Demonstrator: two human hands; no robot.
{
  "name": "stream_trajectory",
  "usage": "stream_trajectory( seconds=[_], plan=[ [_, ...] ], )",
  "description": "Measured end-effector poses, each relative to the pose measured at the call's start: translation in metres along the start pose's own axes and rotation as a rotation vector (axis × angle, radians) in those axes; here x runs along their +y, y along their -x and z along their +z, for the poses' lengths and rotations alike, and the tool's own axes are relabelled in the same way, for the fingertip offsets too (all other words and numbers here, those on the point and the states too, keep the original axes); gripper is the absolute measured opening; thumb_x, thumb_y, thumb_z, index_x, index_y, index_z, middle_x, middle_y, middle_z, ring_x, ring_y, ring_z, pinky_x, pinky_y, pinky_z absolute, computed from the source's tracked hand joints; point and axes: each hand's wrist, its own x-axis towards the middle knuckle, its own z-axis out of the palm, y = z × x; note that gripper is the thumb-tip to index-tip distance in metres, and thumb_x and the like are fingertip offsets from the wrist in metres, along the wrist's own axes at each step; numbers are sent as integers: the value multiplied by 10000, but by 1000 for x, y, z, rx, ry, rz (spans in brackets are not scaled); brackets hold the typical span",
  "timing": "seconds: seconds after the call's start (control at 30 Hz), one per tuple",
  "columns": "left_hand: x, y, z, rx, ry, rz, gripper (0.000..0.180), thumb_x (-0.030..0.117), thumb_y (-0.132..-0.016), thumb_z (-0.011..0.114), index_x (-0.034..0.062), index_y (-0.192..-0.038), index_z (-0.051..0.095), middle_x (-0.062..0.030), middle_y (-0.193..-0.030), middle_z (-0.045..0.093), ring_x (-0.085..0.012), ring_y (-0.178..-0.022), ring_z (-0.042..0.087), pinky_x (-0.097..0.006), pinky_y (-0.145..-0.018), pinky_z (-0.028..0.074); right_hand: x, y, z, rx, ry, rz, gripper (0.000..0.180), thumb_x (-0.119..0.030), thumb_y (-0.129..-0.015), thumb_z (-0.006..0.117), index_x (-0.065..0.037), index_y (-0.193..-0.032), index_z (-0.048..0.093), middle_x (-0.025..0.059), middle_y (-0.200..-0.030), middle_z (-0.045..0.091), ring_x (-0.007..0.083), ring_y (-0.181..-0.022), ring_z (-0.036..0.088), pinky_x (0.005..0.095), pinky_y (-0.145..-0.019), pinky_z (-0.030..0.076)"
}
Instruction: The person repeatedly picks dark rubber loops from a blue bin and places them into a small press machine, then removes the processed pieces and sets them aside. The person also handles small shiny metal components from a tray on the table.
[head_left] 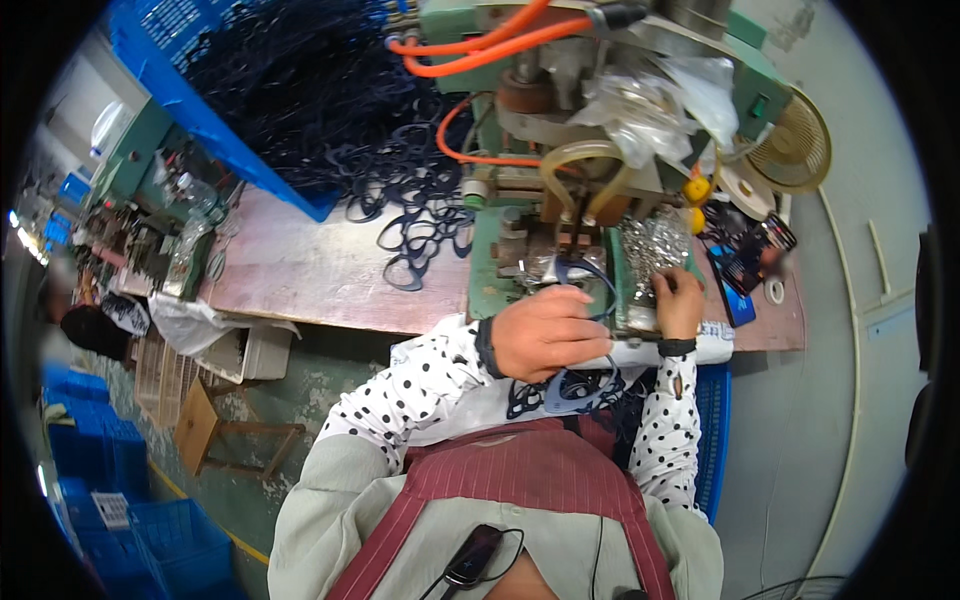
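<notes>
My left hand (550,332) is closed at the front of a green press machine (484,262). Its curled fingers grip a dark blue strap loop (604,282), which reaches up under the press head. My right hand (681,302) is at the near end of a tray heaped with small shiny metal parts (652,250). Its fingertips are pinched together among the parts, and whatever they hold is too small to make out. Below my left hand, a paler blue strap loop (578,398) and several dark ones lie over my lap.
A blue plastic crate (225,135) tips a heap of dark straps (415,225) onto the table left of the press. Orange air hoses (490,48) cross above. A phone (737,298) and a small fan (800,142) are at right. Another person (95,330) is far left.
</notes>
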Motion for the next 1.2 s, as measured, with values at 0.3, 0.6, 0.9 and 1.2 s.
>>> stream_trajectory(
  seconds=[0.3, 0.6, 0.9, 1.2],
  plan=[
    [-25, 89, -13, 371, -562, -386, 191, 64, -727, 654, 85, -917, 651, -107, -1027, 637, -280, -844, 602, -385, -711, 460, 4, 6, 7, 215, -90, -5, 107, -149, -894, 629, -66, -950, 670, 118, -832, 680, 290, -760, 638, 380, -696, 496],
    [-125, 150, -19, -133, -1086, -1461, 179, 184, -872, 542, 200, -1020, 641, -76, -1092, 608, -305, -951, 592, -489, -773, 442, -2, 5, 5, 210, -63, 31, 115, -155, -889, 634, -78, -960, 681, 122, -835, 692, 306, -731, 663, 381, -676, 511],
    [-71, 151, -54, 220, -868, -1137, 65, 122, -851, 617, 108, -913, 609, -75, -853, 629, -287, -864, 607, -447, -803, 375, -14, -1, 1, 196, -101, -81, 100, -49, -790, 693, -74, -883, 717, 97, -872, 687, 279, -827, 635, 355, -765, 480],
    [16, 21, -27, 308, -749, -217, 372, 71, -732, 663, 119, -1101, 678, -5, -961, 673, -173, -873, 619, -413, -932, 402, -125, -3, -35, -140, -748, 68, 192, -25, -791, 689, -23, -980, 723, 2, -832, 687, 27, -607, 455, 194, -551, 387]
  ],
)
